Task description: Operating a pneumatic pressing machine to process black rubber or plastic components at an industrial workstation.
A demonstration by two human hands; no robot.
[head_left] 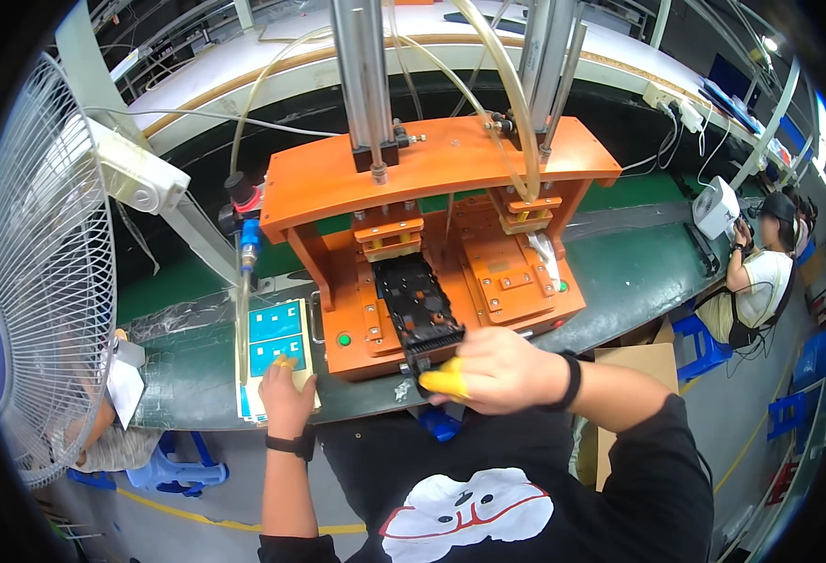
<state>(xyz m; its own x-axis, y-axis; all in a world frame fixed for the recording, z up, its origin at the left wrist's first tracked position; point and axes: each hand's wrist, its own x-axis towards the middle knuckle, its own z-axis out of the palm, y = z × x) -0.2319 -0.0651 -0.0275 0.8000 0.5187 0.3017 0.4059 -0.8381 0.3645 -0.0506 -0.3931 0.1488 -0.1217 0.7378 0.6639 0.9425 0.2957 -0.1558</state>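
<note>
The right hand [492, 371] grips the black part [419, 305] at the orange press [450, 244], best kept square; at 9 o'clock, the left hand [286, 394] rests unclenched on blue sheets [274, 338].

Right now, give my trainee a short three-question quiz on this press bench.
1. True or false: the right hand grips the black part at the orange press.
2. What does the left hand touch? A) the fan B) the blue sheets C) the green button
3. Fill in: the fan stands to the person's ____.

Key: 1 true. 2 B. 3 left.
</note>
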